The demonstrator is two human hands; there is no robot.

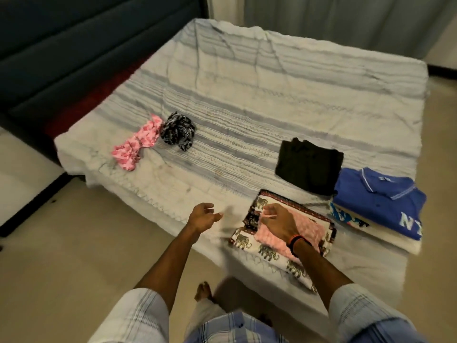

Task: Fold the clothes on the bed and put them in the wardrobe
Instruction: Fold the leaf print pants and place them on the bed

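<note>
A folded pale pink soft garment [294,233] lay on top of a folded cream cloth printed with elephants and edged in a dark red patterned border [269,251], at the near edge of the bed. A thin strip at the pink garment's far edge was pinched by the grip of the right hand [278,222], whose wrist bore a black and orange band [296,241]. The left hand [204,216] was held above the bed's near edge just left of the elephant cloth, its grip loosely curled around nothing.

To the right, a folded blue polo shirt with white lettering [380,204] was stacked on a folded white garment with a blue and pink print [351,219]. Just behind these lay a folded black garment [309,167]. Well apart, toward the left side of the bed, a crumpled pink patterned garment [136,147] lay touching a crumpled black and white patterned garment [178,131].

All of it rested on a wrinkled white bedcover with grey-blue woven stripes [247,90]. A dark padded headboard [74,45] stood along the left, and pale curtains [321,16] hung behind the bed. The floor [86,243] was of pale beige tile, and a bare foot [204,290] was seen on it.
</note>
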